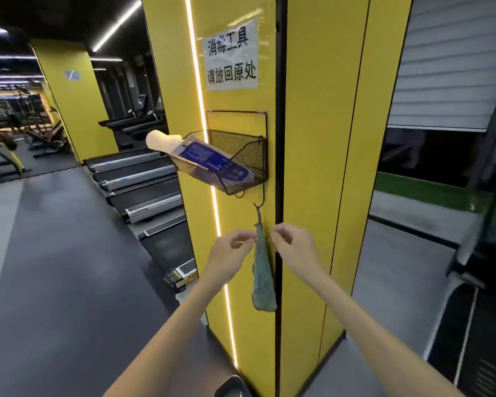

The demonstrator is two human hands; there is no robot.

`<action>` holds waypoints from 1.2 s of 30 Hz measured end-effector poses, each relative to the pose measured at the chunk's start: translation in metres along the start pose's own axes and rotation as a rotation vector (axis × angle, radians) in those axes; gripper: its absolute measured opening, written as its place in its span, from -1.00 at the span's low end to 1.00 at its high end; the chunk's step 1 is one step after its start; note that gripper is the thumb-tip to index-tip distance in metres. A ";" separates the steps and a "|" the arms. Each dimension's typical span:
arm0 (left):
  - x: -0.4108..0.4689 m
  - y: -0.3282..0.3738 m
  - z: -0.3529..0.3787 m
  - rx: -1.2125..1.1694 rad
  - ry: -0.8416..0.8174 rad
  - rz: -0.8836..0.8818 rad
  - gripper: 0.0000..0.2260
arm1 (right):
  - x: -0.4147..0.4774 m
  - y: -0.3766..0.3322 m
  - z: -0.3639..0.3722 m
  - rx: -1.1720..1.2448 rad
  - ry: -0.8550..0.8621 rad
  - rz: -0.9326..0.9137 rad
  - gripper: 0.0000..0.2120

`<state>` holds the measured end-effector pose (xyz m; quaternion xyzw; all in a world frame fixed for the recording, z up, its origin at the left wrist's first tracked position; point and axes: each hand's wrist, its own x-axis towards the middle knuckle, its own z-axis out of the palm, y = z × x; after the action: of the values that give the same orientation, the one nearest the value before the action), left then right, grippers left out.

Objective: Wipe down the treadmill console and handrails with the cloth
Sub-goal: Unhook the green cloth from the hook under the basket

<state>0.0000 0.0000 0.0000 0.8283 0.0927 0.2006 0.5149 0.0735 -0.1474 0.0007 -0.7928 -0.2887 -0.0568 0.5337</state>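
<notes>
Cloth: a teal cloth (264, 279) hangs at centre frame, its narrow top caught on a hook (259, 206), its wider bottom loose against the yellow pillar (307, 167)
Left hand: the left hand (231, 250) reaches up from lower centre, fingers curled, fingertips at the left edge of the cloth's narrow top; whether they pinch it cannot be told
Right hand: the right hand (295, 249) is level with the left, fingers curled and thumb close to forefinger, tips just right of the cloth with a sliver of yellow between; it holds nothing
Basket: a black wire basket (249, 150) is fixed to the pillar above the hook
Bottle: a spray bottle (209, 160) with a blue label lies tilted in the basket, its pale head sticking out to the left
Sign: a white paper sign (231, 54) with Chinese characters sits above the basket
Light: a lit strip (196, 67) runs down the pillar's left side
Treadmills: a row of treadmills (143, 181) stands at left of centre, behind the pillar
</notes>
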 end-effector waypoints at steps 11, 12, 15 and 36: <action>0.112 -0.051 0.011 0.149 -0.217 -0.093 -0.63 | 0.082 0.027 0.056 -0.280 0.116 0.174 -0.66; 0.117 -0.054 0.014 0.153 -0.242 -0.051 -0.65 | 0.086 0.026 0.059 -0.272 0.127 0.192 -0.62; 0.130 -0.059 0.019 0.075 -0.218 0.039 -0.75 | 0.095 0.027 0.067 -0.236 0.178 0.236 -0.62; 0.131 -0.042 -0.022 -0.291 -0.145 0.039 -0.95 | 0.090 -0.008 0.071 0.040 0.262 0.167 -0.84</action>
<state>0.1110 0.0842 0.0023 0.7588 0.0092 0.1616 0.6309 0.1281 -0.0471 0.0123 -0.7891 -0.1505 -0.1093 0.5854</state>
